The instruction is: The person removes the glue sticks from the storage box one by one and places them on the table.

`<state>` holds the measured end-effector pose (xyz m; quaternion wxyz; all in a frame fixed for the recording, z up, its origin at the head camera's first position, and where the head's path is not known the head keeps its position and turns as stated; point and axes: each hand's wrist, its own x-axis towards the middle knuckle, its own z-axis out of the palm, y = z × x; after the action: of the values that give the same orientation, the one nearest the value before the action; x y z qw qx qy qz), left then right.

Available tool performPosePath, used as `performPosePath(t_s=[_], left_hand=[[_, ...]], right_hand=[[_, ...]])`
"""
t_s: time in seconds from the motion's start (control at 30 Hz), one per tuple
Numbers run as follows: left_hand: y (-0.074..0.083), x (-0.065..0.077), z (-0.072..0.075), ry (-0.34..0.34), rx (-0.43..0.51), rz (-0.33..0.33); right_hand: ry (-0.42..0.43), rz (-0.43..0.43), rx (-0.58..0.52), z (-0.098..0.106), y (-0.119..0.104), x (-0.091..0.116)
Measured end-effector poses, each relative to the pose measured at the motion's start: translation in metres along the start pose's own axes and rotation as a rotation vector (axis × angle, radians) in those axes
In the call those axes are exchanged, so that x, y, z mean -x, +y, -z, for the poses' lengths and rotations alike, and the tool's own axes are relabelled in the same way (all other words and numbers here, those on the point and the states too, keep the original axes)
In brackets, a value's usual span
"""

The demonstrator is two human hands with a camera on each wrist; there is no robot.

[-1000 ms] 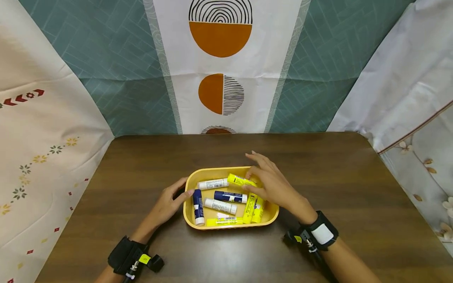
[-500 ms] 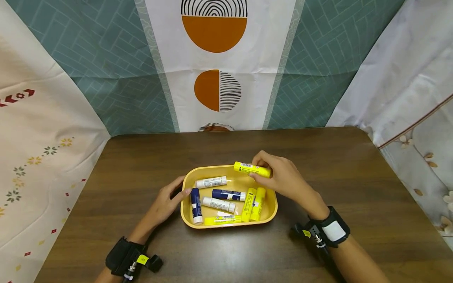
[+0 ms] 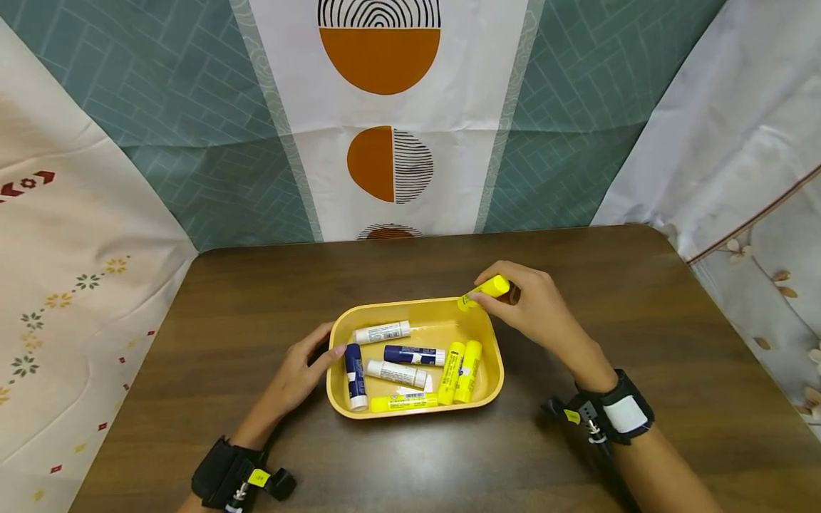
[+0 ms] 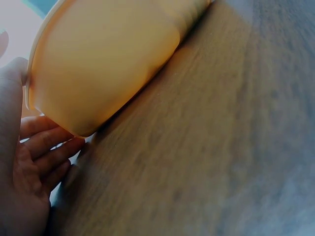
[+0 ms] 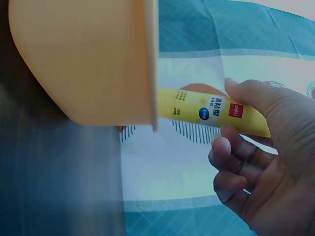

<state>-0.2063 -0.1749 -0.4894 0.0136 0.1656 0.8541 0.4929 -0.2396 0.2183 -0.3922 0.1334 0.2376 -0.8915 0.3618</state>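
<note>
My right hand [image 3: 529,303] pinches a yellow glue stick [image 3: 494,286], held tilted above the tray's far right corner. In the right wrist view the glue stick [image 5: 211,109] shows its printed label between thumb and fingers, its far end hidden behind the tray. A yellow plastic tray [image 3: 497,370] stands on the table. The left hand [image 3: 301,374] grips the tray's left end, thumb over the rim and fingers along the outer wall. Inside lie white glue sticks [image 3: 398,372], blue ones [image 3: 413,355] and yellow ones [image 3: 468,370].
A dark wooden table [image 3: 288,285] extends around the tray. Behind it hangs a patterned cloth [image 3: 410,164], with pale fabric [image 3: 96,214] at the left and more [image 3: 725,142] at the right. Both wrists wear black straps [image 3: 618,410] with cameras.
My right hand has taken a yellow glue stick from the tray's far right part, raised it, moved it rightward and turned it. The left hand keeps its place at the tray.
</note>
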Motion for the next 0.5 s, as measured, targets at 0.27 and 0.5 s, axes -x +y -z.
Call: performPosePath(t_s=[0.27, 0.5], left_hand=[[-0.001, 0.004, -0.001, 0.005, 0.007, 0.011], [0.001, 0.003, 0.0, -0.025, 0.015, 0.009]], right_hand=[[0.065, -0.022, 0.098, 0.012, 0.013, -0.002], [0.027, -0.111, 0.247, 0.02, 0.035, 0.002]])
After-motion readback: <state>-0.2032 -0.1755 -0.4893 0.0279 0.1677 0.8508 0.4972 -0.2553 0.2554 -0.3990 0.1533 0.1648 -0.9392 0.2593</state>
